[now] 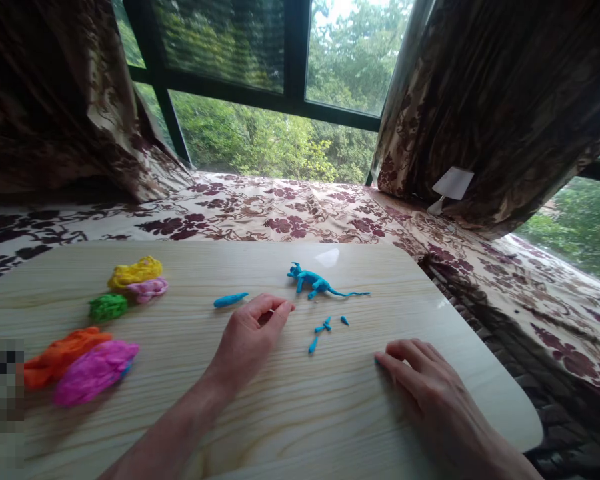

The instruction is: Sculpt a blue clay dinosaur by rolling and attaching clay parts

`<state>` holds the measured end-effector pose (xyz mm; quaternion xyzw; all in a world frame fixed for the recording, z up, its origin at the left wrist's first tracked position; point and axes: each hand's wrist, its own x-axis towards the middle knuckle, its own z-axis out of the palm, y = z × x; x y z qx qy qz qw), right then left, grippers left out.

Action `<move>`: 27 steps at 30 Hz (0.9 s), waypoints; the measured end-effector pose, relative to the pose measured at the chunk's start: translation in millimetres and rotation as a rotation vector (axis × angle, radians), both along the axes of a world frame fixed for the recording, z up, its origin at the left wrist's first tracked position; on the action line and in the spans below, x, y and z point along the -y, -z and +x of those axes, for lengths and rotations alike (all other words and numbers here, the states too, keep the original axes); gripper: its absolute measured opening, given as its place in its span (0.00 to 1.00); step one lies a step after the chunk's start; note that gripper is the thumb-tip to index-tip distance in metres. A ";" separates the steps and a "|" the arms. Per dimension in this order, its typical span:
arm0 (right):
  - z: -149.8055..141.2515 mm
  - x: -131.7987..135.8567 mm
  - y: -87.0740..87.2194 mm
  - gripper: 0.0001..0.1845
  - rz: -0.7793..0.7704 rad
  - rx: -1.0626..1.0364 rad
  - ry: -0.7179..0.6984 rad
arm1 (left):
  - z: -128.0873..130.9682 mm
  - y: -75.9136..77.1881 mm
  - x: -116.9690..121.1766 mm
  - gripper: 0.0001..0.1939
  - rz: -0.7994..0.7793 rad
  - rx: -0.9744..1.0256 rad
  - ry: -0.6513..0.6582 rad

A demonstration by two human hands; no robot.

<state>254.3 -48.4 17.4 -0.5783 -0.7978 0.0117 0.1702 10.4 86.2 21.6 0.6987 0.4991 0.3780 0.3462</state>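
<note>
A blue modelling clay figure (pixel 311 281) with legs, horn-like points on its head and a long thin tail lies toward the table's far side. My left hand (pixel 253 330) is just in front of it, thumb and forefinger pinched together; what they hold, if anything, is too small to make out. Left of that hand rests a blue clay roll (pixel 231 300) with tapered ends. Between my hands are several small blue clay bits (pixel 323 327) and a drop-shaped blue piece (pixel 345 321). My right hand (pixel 425 377) rests low on the table, fingers closed, a speck of blue clay showing at its fingertips.
On the left of the wood-grain table (pixel 480 400) lie lumps of yellow clay (pixel 136 272), pale pink clay (pixel 149 289), green clay (pixel 109 307), orange clay (pixel 65 353) and bright pink clay (pixel 95 373). A small white lamp (pixel 453 183) stands on the floral-covered ledge beyond.
</note>
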 end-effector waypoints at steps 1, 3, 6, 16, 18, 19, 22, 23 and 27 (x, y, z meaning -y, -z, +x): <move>2.2 4.7 3.0 0.19 0.015 0.020 -0.012 | 0.1 0.3 -0.3 0.13 0.002 -0.005 0.000; 4.8 11.9 8.9 0.24 0.052 0.056 -0.063 | 0.7 0.8 -0.8 0.13 0.006 -0.012 0.004; 2.8 13.2 10.9 0.27 0.081 0.081 -0.096 | 2.0 1.3 -0.9 0.13 0.014 -0.020 0.011; 3.1 20.1 12.9 0.24 0.105 0.137 -0.060 | 3.3 3.6 -1.3 0.13 0.023 -0.047 0.021; -1.6 18.1 12.0 0.23 0.080 0.130 -0.069 | 3.4 4.0 -0.7 0.13 0.029 -0.052 0.021; -4.0 15.7 10.6 0.23 0.064 0.119 -0.066 | 3.4 4.0 -0.4 0.13 0.032 -0.054 0.018; -7.3 10.5 7.3 0.23 0.036 0.093 -0.047 | 2.7 3.4 0.0 0.13 0.028 -0.052 0.006; -6.9 11.0 7.3 0.23 0.046 0.093 -0.048 | 2.6 3.2 -0.1 0.13 0.025 -0.049 0.005; -4.2 21.5 10.8 0.23 0.096 0.122 -0.095 | 3.5 2.3 -1.3 0.13 0.028 -0.034 0.012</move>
